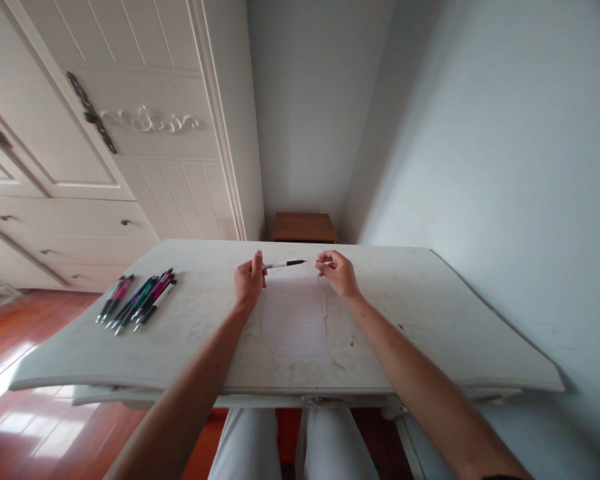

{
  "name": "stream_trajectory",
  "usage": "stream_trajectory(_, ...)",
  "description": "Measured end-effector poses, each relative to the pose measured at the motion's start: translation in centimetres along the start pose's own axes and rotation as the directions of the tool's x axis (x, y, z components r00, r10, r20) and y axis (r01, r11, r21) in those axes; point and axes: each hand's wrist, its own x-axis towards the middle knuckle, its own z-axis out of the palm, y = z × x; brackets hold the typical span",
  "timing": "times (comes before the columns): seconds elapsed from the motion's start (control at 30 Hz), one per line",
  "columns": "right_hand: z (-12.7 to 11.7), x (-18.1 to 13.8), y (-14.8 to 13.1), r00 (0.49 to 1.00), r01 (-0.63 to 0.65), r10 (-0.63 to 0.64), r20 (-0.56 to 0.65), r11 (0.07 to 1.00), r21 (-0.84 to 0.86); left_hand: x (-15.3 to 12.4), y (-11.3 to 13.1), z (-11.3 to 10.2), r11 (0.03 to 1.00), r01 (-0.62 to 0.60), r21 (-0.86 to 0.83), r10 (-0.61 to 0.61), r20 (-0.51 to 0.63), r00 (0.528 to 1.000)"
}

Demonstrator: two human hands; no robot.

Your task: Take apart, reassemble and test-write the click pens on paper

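My left hand is closed around the rear end of a pen with a white barrel and a black grip. The pen lies nearly level above the paper's far edge, its tip pointing right. Just past that tip, my right hand has its thumb and fingers pinched together. Something small and dark may be between them, too small to name. Below both hands, a sheet of lined paper rests on the white table.
Several pens in black, pink, green and white lie grouped on the table's left side. Small dark bits are scattered right of the paper. A white wardrobe stands at the left, a brown wooden stand beyond the table, a wall at the right.
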Motion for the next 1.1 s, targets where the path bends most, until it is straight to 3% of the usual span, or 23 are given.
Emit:
stream_trajectory(0.1, -1.1, 0.4, 0.5, 0.998, 0.069, -0.067, 0.016, 0.969, -0.239, -0.1, 0.2, 0.0, 1.0, -0.001, 0.002, 0.001, 0.01, 1.0)
stream_trajectory(0.2, -2.1, 0.6, 0.7, 0.992, 0.106, -0.061, 0.106, 0.865, -0.49, -0.3, 0.4, 0.0, 1.0, -0.013, 0.017, 0.012, 0.031, 0.999)
stream_trajectory(0.33, -2.7, 0.7, 1.0, 0.985, 0.12, -0.009, 0.172, 0.754, -0.645, -0.3, 0.4, 0.0, 0.999, -0.032, 0.044, 0.029, 0.066, 0.997)
stream_trajectory(0.47, -2.7, 0.9, 1.2, 0.979, 0.137, 0.007, 0.201, 0.707, -0.694, -0.1, 0.0, 0.1, 0.994, -0.075, 0.082, 0.064, 0.125, 0.99)
stream_trajectory(0.67, -2.7, 0.8, 0.8, 0.979, 0.111, 0.042, 0.198, 0.705, -0.7, 0.3, -0.5, 0.0, 0.98, -0.128, 0.155, 0.11, 0.12, 0.987)
stream_trajectory(1.1, -2.8, 0.5, 0.4, 0.986, 0.053, 0.078, 0.15, 0.7, -0.712, 0.2, -0.4, 0.1, 0.994, -0.11, 0.001, 0.109, 0.139, 0.984)
